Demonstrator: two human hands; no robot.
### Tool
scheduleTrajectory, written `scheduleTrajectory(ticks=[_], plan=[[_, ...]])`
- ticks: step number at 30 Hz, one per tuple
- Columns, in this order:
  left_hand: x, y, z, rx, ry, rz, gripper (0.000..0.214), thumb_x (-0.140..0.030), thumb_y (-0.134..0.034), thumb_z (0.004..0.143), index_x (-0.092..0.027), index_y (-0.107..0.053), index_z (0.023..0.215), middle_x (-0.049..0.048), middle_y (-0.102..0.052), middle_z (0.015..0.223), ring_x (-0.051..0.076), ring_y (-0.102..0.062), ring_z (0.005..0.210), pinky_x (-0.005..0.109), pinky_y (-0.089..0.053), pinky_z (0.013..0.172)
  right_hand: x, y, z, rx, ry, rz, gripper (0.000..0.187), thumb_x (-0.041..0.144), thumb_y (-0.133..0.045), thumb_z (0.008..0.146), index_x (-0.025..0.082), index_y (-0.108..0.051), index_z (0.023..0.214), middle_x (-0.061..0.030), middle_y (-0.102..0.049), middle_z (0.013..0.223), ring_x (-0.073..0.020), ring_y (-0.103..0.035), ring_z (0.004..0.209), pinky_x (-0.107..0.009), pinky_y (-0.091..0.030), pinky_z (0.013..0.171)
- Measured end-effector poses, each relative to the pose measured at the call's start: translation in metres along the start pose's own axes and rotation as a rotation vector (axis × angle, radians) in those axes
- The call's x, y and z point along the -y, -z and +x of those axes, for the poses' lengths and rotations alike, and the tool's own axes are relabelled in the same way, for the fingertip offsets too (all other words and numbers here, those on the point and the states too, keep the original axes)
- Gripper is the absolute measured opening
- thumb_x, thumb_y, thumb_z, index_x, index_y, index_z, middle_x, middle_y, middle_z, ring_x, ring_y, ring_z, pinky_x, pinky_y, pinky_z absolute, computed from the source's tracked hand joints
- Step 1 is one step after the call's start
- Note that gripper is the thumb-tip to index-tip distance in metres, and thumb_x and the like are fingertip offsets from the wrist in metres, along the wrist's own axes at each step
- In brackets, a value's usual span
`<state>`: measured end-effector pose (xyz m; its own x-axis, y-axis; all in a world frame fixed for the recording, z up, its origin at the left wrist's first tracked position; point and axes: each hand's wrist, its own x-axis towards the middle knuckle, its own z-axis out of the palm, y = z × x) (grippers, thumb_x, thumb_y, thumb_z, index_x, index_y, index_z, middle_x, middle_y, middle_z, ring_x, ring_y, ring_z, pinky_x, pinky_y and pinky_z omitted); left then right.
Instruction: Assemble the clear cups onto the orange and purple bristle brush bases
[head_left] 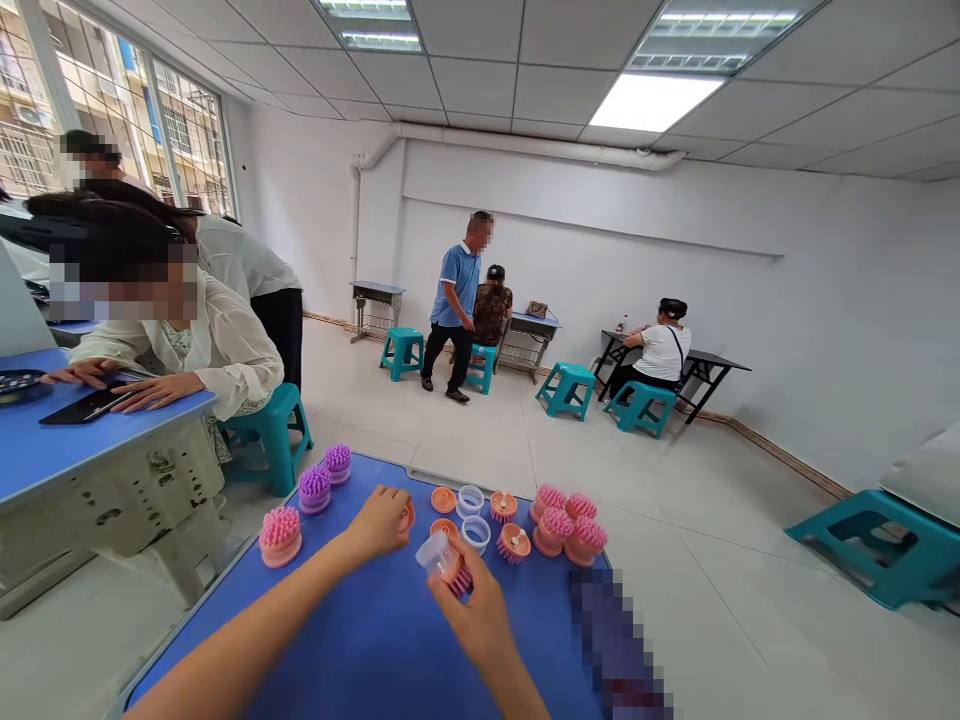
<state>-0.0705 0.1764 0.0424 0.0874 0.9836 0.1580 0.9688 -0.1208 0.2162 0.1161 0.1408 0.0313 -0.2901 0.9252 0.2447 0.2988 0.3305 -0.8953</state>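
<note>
Right hand (pixel 480 615) grips a clear plastic cup (pixel 436 553) against a pink-bristled brush (pixel 459 578); left hand (pixel 377 524) closes on an orange disc (pixel 407 516) at the blue surface (pixel 360 640); pink brushes (pixel 555 530) and purple brushes (pixel 315 490) stand complete-looking, loose cups (pixel 470 500) and discs (pixel 443 499) remaining.

The blue counter (pixel 375 640) carries pink bristle brushes (pixel 280 535), purple bristle brushes (pixel 315 489), round orange bases (pixel 443 500) and small clear plastic cups (pixel 475 534), spread toward its far end.
</note>
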Motion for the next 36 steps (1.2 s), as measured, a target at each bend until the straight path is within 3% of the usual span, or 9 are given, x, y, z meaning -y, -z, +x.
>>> scheduleTrajectory(ticks=[5,10,16,20,25,36], plan=[[-0.010,-0.009,-0.044,-0.054,-0.193,-0.138,0.052,-0.009,-0.056,0.066,-0.017,-0.047,0.117,0.0077,-0.060,0.111,0.022,-0.054,0.099,0.034,-0.042,0.090,-0.002,0.005,0.002,0.070,0.103,-0.024,0.048,0.011,-0.057,0.064,0.021,-0.056,0.111,-0.0070,-0.059,0.113,-0.0244,-0.053,0.108,-0.040,-0.041,0.095],[-0.013,-0.015,-0.060,-0.063,-0.274,-0.260,0.058,-0.006,-0.055,0.062,-0.016,-0.045,0.118,0.0080,-0.062,0.107,0.022,-0.056,0.094,0.035,-0.046,0.085,-0.006,0.005,0.000,0.214,0.141,-0.071,0.048,0.008,-0.056,0.062,0.022,-0.058,0.108,-0.0073,-0.056,0.111,-0.0227,-0.054,0.103,-0.038,-0.042,0.092],[-0.012,-0.008,-0.066,0.027,-0.110,-0.654,0.050,-0.020,-0.065,0.063,-0.018,-0.050,0.110,0.0071,-0.061,0.106,0.022,-0.058,0.096,0.034,-0.046,0.085,0.000,0.010,-0.001,0.293,0.168,-0.064,0.047,0.007,-0.057,0.064,0.023,-0.054,0.109,-0.0051,-0.054,0.110,-0.0200,-0.053,0.103,-0.035,-0.042,0.091],[-0.008,-0.002,-0.065,0.102,-0.079,-0.837,0.044,-0.028,-0.067,0.065,-0.020,-0.054,0.106,0.0043,-0.062,0.099,0.019,-0.060,0.087,0.031,-0.049,0.081,0.006,0.011,-0.002,0.281,0.115,-0.094,0.041,0.011,-0.060,0.064,0.021,-0.051,0.103,-0.0032,-0.057,0.099,-0.0184,-0.056,0.090,-0.032,-0.045,0.081],[-0.008,0.000,-0.063,0.117,-0.104,-0.871,0.050,-0.029,-0.070,0.063,-0.020,-0.056,0.110,0.0067,-0.059,0.111,0.022,-0.057,0.098,0.032,-0.048,0.084,0.007,0.013,-0.002,0.282,0.186,-0.128,0.040,0.010,-0.061,0.063,0.021,-0.052,0.100,-0.0038,-0.057,0.101,-0.0192,-0.053,0.094,-0.033,-0.043,0.084],[-0.003,-0.012,-0.060,0.109,-0.080,-0.884,0.051,-0.028,-0.069,0.064,-0.020,-0.053,0.112,0.0074,-0.058,0.110,0.024,-0.055,0.101,0.036,-0.046,0.089,0.016,0.020,-0.002,0.247,0.224,-0.177,0.042,0.013,-0.063,0.064,0.021,-0.054,0.104,-0.0058,-0.057,0.103,-0.0200,-0.053,0.097,-0.034,-0.043,0.086]])
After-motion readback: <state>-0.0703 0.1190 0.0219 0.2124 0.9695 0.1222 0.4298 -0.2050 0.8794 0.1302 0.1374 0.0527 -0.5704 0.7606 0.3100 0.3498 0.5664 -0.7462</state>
